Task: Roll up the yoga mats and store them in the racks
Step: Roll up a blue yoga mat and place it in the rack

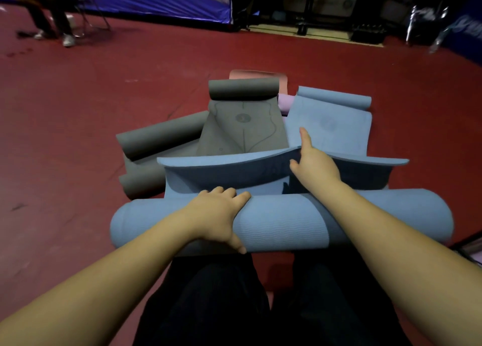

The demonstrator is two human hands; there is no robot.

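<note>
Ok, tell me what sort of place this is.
Probably a gym or sports hall: red sports floor, several yoga mats spread and part-rolled, blue banner barriers along the edge, and what looks like exercise equipment at the back.

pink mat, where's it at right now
In the head view the pink mat lies on the red floor at the far end of the pile, just behind the grey roll and mostly hidden by it.

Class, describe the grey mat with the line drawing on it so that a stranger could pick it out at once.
Start from the big blue roll under the left hand, nearest the camera, then look past it up the pile. The grey patterned mat lies mid-pile, its far end rolled. Only it shows a curving line drawing; the grey mats to its left are plain.
</note>
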